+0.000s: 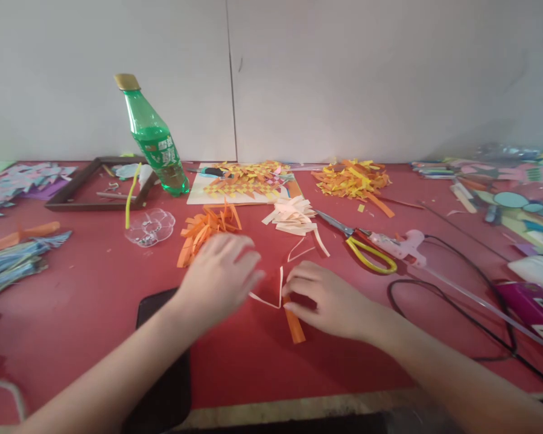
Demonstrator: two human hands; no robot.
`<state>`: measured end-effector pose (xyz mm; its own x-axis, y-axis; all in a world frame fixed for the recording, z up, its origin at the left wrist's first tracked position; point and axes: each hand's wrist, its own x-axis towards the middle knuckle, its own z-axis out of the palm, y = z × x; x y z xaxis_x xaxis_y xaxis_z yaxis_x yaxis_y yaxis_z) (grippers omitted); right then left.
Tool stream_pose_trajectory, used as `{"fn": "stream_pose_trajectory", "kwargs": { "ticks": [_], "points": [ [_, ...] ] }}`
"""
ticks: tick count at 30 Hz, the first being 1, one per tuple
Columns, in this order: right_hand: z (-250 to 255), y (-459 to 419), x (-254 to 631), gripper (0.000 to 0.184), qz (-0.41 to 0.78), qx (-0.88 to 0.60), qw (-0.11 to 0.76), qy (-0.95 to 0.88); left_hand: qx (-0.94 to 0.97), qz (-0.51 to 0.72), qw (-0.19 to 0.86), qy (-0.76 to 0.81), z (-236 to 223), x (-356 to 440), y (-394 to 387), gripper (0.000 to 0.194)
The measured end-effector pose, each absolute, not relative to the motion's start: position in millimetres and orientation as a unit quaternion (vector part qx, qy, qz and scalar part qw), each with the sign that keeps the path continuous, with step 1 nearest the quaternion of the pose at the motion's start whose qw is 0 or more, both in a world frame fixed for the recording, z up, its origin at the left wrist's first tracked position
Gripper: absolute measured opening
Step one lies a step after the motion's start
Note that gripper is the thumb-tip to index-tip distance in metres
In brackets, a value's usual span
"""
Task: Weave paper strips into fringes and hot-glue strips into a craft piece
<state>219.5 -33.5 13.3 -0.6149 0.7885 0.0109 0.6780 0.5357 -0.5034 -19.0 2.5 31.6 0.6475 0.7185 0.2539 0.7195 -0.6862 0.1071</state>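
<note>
My left hand (221, 271) hovers just in front of a pile of orange paper strips (208, 226), slightly blurred, fingers apart and nothing visible in them. With thumb and fingers together, my right hand (319, 295) grips an orange paper strip (295, 328) whose near end points toward me. Between the hands lies a thin, bent cream strip (281, 286); how it meets the right fingertips is hard to make out. Beyond them sits a heap of pale peach strips (292, 214). Scissors with yellow handles (371, 256) rest to the right of the heap.
A green bottle (156, 144) stands tilted in view by a dark frame (58, 205). Woven yellow-orange paper (239, 188) lies at the back. On the right are a pink glue gun (402, 246) and its cord. A black phone-like object (163, 386) lies under my left forearm.
</note>
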Motion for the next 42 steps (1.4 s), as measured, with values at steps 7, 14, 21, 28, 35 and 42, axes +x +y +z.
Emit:
{"fn": "stream_pose_trajectory", "kwargs": {
  "ticks": [7,14,21,28,35,42],
  "points": [
    [-8.2,-28.4,224.6,0.008,0.244,-0.414,0.148,-0.864,-0.928,-0.063,-0.132,-0.343,5.2,5.9,-20.2,0.017],
    [-12.4,-31.5,223.7,0.015,0.236,-0.424,0.158,-0.860,-0.897,-0.141,-0.198,-0.368,-11.7,0.4,-15.2,0.011],
    [-12.8,-32.8,225.9,0.010,0.220,-0.391,0.234,-0.863,-0.895,-0.169,-0.206,-0.357,-11.3,0.2,-15.8,0.010],
    [3.7,0.1,217.0,0.009,0.151,-0.424,0.339,-0.826,-0.882,-0.186,-0.219,-0.374,-2.7,-3.6,-11.4,0.020],
    [12.1,75.4,142.9,0.007,0.095,-0.444,0.273,-0.848,-0.877,-0.209,-0.252,-0.353,-2.8,-7.3,-11.6,0.019],
    [-1.7,90.0,126.4,0.018,0.085,-0.449,0.271,-0.847,-0.870,-0.239,-0.245,-0.354,-3.3,-8.9,-11.1,0.016]
  ]
}}
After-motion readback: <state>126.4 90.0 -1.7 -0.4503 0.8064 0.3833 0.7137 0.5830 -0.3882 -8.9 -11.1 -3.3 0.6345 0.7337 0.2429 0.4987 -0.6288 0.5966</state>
